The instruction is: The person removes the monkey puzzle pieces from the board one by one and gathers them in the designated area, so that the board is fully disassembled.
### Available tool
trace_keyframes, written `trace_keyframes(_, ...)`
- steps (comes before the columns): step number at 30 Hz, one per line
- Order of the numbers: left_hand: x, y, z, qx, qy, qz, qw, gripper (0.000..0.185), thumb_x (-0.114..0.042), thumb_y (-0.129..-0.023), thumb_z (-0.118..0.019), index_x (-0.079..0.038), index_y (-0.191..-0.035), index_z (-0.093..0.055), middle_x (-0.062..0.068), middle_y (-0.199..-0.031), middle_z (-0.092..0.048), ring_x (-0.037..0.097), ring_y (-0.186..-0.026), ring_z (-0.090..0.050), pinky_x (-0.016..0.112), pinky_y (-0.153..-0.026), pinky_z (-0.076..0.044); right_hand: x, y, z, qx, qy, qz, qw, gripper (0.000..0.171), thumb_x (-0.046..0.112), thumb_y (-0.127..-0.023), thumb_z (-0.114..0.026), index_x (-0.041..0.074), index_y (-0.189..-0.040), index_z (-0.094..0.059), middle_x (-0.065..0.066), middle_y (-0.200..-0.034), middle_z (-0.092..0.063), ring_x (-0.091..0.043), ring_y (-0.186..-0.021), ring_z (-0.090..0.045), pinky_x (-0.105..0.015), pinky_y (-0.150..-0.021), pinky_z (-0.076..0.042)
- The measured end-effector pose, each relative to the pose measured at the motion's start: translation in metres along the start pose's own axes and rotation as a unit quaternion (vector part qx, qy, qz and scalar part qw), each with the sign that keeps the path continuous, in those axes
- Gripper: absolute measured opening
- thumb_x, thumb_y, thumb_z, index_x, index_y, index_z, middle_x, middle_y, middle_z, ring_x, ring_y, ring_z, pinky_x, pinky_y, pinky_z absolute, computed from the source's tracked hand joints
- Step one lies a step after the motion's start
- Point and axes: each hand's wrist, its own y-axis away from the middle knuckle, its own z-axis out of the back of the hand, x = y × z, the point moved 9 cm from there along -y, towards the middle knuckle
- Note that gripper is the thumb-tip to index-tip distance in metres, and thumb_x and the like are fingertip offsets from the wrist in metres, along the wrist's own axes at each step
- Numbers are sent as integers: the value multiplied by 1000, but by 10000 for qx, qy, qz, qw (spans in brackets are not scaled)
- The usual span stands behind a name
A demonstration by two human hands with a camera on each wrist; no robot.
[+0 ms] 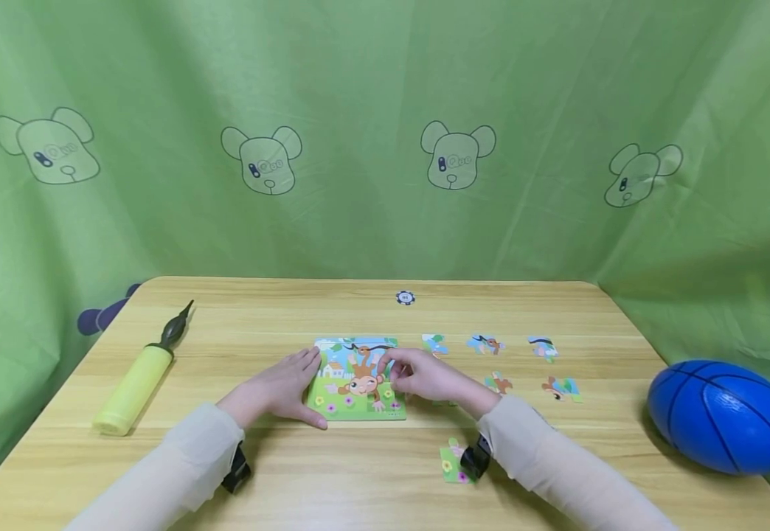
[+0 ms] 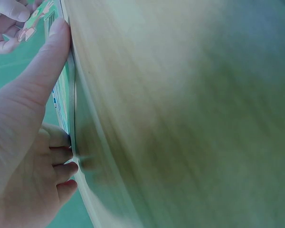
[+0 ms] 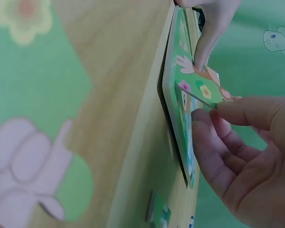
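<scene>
A jigsaw board [image 1: 363, 404] with a monkey picture lies flat at the middle of the table. My left hand [image 1: 285, 387] rests at its left side, fingers extended along that edge and thumb near the front left corner. Over the board's right part, my right hand [image 1: 421, 375] pinches a green puzzle piece [image 3: 199, 84] between thumb and fingers. In the right wrist view this piece, with flowers and part of the monkey, stands tilted up with one edge touching the board. Several loose pieces lie to the right, among them one with a branch [image 1: 543, 348].
A yellow hand pump [image 1: 134, 387] with a black nozzle lies on the left of the table. At the right edge sits a blue ball [image 1: 723, 417]. A flowered puzzle piece [image 1: 450, 466] lies near my right wrist. A round marker [image 1: 405, 297] is at the back.
</scene>
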Motion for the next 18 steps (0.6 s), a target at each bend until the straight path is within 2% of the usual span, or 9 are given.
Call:
trace_keyframes(8, 1, 0, -1, -13, 24, -18, 10000, 115, -68, -68, -63, 8, -142, -18, 23, -149, -12, 36, -136, -12, 42, -110, -11, -4, 5, 8, -195, -817, -142, 9964, 24, -8, -85, -51, 3, -105, -58, -12, -81, -53, -26, -67, -56, -37, -57, -53)
trace_keyframes(15, 0, 0, 0, -35, -2, -27, 10000, 115, -68, -68, -63, 8, -142, -19, 24, -148, -12, 36, -136, -12, 42, -110, -12, -12, 21, 30, -514, -839, -319, 9946, 23, -2, -88, -52, 3, -110, -57, -14, -87, -53, -33, -71, -57, -43, -58, -54)
trace_keyframes(18, 0, 0, 0, -40, -10, -20, 10000, 115, -67, -68, -63, 8, -142, -19, 24, -148, -12, 36, -136, -12, 42, -110, -12, -18, 31, 41, -693, -883, -418, 9928, 21, 0, -89, -52, 1, -110, -57, -15, -87, -53, -31, -70, -55, -43, -57, -54)
